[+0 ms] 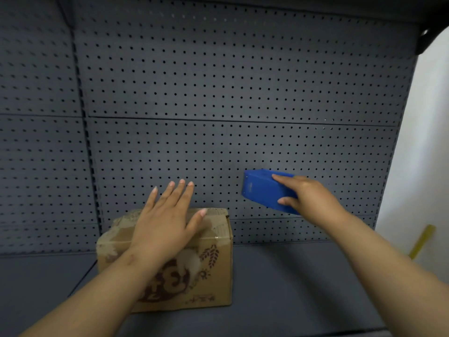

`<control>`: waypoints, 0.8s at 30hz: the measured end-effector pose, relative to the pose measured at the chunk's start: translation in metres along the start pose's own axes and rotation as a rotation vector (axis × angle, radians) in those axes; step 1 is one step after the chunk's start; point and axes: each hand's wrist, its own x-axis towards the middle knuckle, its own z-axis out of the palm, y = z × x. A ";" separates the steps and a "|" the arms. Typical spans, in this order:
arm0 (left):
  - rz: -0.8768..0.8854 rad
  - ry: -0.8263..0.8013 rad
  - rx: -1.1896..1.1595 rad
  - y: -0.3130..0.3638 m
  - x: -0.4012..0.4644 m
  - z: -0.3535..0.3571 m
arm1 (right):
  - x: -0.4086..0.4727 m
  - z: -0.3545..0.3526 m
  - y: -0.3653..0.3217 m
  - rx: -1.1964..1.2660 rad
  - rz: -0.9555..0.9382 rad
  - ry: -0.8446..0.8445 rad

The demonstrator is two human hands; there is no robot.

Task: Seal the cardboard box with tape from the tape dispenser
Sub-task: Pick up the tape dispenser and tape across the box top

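A brown cardboard box [209, 268] with a dark printed drawing on its front stands on the grey shelf, left of centre. Its top flaps lie shut, with old tape on them. My left hand [165, 220] hovers flat over the box top, fingers spread, holding nothing. My right hand [308, 195] grips a blue tape dispenser [262, 189] in the air, to the right of the box and above its top. The tape itself is hidden inside the blue body.
The dark grey shelf board [303, 283] stretches to the right of the box. A grey pegboard wall [218, 93] stands right behind. At the far right are a white wall and a yellow strip [421, 242].
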 end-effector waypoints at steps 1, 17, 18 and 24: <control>0.001 0.000 -0.010 -0.005 0.002 -0.004 | 0.003 -0.011 -0.012 -0.003 -0.028 0.022; -0.083 -0.119 -0.287 -0.085 0.016 -0.052 | 0.019 -0.039 -0.154 0.064 -0.265 0.113; -0.100 -0.138 -0.310 -0.088 0.015 -0.051 | 0.020 -0.037 -0.159 0.063 -0.271 0.115; -0.222 -0.265 -0.827 -0.111 0.018 -0.044 | 0.025 -0.027 -0.175 0.092 -0.292 0.128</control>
